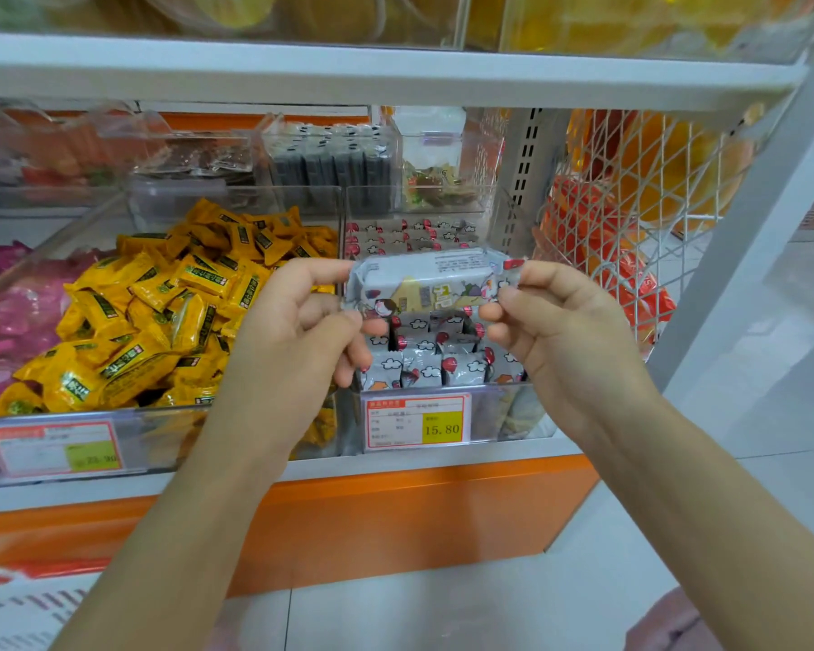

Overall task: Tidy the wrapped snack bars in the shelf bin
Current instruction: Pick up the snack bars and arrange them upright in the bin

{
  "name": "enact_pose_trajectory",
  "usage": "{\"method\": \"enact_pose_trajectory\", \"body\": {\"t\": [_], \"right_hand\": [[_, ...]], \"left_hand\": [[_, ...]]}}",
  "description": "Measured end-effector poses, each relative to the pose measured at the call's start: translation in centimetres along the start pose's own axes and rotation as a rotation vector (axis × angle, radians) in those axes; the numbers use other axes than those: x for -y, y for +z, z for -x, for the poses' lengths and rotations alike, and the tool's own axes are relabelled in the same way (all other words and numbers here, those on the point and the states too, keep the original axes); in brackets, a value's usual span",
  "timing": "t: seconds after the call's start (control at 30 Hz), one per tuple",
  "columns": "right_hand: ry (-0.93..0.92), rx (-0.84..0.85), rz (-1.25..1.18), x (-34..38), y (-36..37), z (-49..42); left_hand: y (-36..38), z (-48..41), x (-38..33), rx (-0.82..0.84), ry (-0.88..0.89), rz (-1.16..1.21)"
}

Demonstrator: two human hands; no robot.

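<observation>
"As the head camera looks down at the shelf, what are the two hands doing?"

"Both are on one wrapped snack bar [431,284], grey with a cartoon print. The left hand [301,317] pinches its left end between thumb and curled fingers. The right hand [551,317] pinches the crimped right end the same way."

"Where does that bar sit?"

"It is held level in the air, lengthwise from left to right, over the clear shelf bin [489,411]. Whether it touches the bars beneath, I cannot tell."

"And the others?"

"The remaining bars [424,364] fill the bin in rows. The front ones stand on end, with a dark gap showing between two of them."

"What else is nearby?"

"A price tag [417,421] reading 15.80 is on the bin's front wall. Just to the left is a heap of yellow packets [161,312], with pink packets [5,312] beyond them. Dark packs [334,166] stand in a clear box behind. A white wire basket [630,190] holding orange bags hangs to the right."
</observation>
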State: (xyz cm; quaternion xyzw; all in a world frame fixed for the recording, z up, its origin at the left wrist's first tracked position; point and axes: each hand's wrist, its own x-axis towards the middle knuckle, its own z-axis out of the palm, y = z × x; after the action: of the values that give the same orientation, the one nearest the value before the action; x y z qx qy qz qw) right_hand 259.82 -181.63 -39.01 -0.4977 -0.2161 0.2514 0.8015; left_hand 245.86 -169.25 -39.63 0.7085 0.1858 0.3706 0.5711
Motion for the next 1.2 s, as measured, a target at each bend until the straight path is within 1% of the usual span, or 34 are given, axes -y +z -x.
{"method": "enact_pose_trajectory", "body": {"t": [0.07, 0.17, 0.23, 0.33, 0.4, 0.53, 0.77, 0.97, 1.2], "right_hand": [[-0.045, 0.028, 0.080, -0.1, 0.1, 0.1], [-0.024, 0.071, 0.087, 0.0, 0.4, 0.3], [0.003, 0.121, 0.127, 0.0, 0.6, 0.4], [-0.107, 0.125, 0.423, -0.4, 0.7, 0.8], [-0.163, 0.150, 0.517, -0.4, 0.9, 0.9], [-0.206, 0.152, 0.546, -0.3, 1.0, 1.0], [-0.302, 0.055, 0.551, -0.5, 1.4, 1.0], [-0.327, 0.069, 0.589, -0.6, 1.6, 1.2], [-0.323, 0.110, 0.570, -0.8, 1.8, 1.5]], "left_hand": [[0.0, 0.1, -0.2, -0.020, -0.018, 0.055], [-0.1, 0.2, -0.2, -0.083, 0.039, -0.061], [-0.1, 0.2, -0.2, -0.115, 0.065, -0.091], [0.0, 0.2, -0.3, -0.115, 0.055, -0.091], [0.1, 0.3, -0.4, -0.102, 0.045, -0.082], [0.2, 0.4, -0.5, -0.074, 0.019, -0.049], [0.5, 0.7, -0.5, 0.007, 0.036, -0.064], [0.3, 0.7, -0.5, -0.058, 0.041, -0.121], [0.3, 0.6, -0.3, -0.134, 0.049, -0.183]]}}
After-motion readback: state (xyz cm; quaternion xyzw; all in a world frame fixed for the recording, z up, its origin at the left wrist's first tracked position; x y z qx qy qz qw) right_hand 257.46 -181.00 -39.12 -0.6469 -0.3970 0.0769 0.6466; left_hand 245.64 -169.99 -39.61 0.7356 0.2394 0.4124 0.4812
